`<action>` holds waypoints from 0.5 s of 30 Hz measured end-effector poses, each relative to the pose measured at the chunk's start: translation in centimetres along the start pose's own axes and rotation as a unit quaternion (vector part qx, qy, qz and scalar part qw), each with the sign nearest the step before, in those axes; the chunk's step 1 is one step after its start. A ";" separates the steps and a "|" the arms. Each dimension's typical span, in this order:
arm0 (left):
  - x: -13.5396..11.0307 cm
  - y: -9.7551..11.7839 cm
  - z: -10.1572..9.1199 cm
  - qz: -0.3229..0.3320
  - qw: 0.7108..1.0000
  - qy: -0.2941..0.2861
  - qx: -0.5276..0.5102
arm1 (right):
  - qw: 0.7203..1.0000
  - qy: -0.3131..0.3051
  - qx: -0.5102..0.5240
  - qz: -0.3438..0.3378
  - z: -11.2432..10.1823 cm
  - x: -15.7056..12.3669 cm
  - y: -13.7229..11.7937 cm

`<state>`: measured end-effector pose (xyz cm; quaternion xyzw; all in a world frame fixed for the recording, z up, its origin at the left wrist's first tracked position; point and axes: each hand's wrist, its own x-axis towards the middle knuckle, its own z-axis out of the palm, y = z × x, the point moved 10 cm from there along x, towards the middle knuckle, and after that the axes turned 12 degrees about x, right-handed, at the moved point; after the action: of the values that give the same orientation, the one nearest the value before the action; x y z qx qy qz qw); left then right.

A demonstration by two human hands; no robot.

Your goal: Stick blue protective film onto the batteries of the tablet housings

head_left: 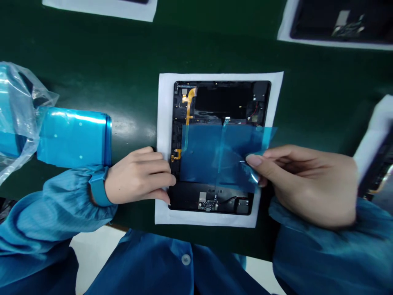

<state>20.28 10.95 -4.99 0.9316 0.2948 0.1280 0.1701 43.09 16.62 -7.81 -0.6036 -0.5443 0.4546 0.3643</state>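
An opened tablet housing (221,98) with orange flex cables and small circuit boards lies on a white sheet (166,110) in the middle of the head view. A sheet of translucent blue film (202,155) covers its middle part. My right hand (307,180) pinches the film's right edge between thumb and fingers, and the film creases there. My left hand (141,176) rests at the housing's left edge, fingers curled and fingertips touching the edge and the white sheet. A blue wristband circles my left wrist.
Left of my left hand lies a stack of blue film sheets (73,137), partly in a clear plastic bag (27,106). Other housings on white sheets lie at the top right (325,24), the right edge and the top left. The table (129,90) is dark green.
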 end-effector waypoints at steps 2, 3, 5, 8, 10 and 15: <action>-0.1 0.0 0.0 -0.001 1.000 0.000 0.002 | 1.000 -0.006 0.000 0.004 0.1 0.1 0.0; -0.1 0.0 0.0 -0.001 1.000 0.000 0.003 | 1.000 -0.010 0.001 0.006 0.2 0.1 0.0; -0.1 -0.1 0.1 -0.001 1.000 0.001 0.004 | 1.000 -0.012 0.004 0.008 0.2 0.2 0.0; -0.1 -0.1 0.1 -0.001 1.000 0.001 0.001 | 1.000 -0.015 0.004 0.005 0.4 0.4 -0.1; -0.1 -0.1 0.1 -0.001 1.000 0.001 -0.001 | 1.000 -0.019 0.004 0.004 0.5 0.4 -0.2; -0.1 0.0 0.0 0.000 1.000 0.003 0.000 | 1.000 -0.026 0.005 0.006 0.5 0.4 -0.2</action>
<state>20.15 10.89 -5.03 0.9311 0.2953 0.1312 0.1694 42.56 17.01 -7.83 -0.5928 -0.5480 0.4749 0.3504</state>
